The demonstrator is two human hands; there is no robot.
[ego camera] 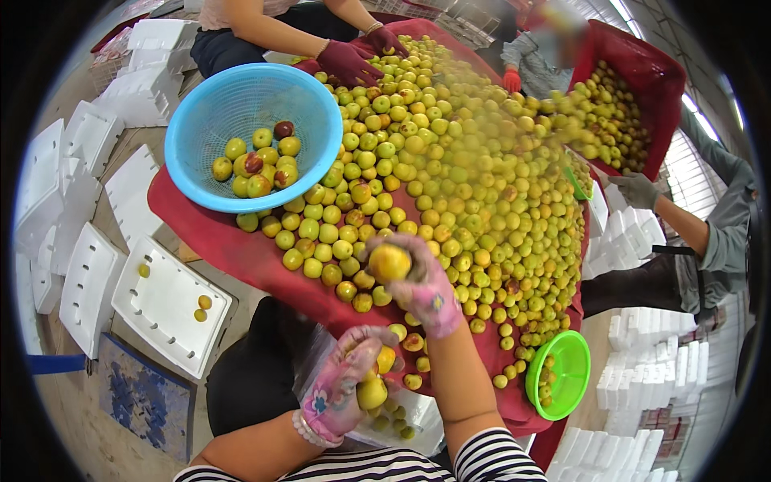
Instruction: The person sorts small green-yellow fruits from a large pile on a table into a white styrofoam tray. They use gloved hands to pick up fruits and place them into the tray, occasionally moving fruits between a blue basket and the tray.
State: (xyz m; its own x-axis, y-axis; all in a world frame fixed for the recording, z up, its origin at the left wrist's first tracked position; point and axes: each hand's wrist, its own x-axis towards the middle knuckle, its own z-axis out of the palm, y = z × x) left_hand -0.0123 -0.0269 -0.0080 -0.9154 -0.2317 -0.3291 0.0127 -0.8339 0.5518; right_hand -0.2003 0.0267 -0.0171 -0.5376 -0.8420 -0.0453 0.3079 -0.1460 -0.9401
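Note:
A pink flowered glove covers my left hand (352,382), low and near my body, with yellow-green fruits held in its curled fingers. My right hand (421,280), gloved alike, grips a yellow fruit (390,263) above the near edge of the red-covered table (241,253). A large heap of small green and yellow jujube-like fruits (488,193) covers much of that table. Beneath my left hand, partly hidden, a white foam box (421,416) lined with clear plastic holds more fruits. Fruits with red-brown patches lie in the blue plastic basket (199,138) at the table's left.
Someone in dark red gloves (346,63) handles fruits across the table. At right, a grey-gloved hand (635,190) touches a red crate (662,90) with fruits spilling from it. A green basket (581,385) stands at the right edge. White foam boxes (174,301) lie at left.

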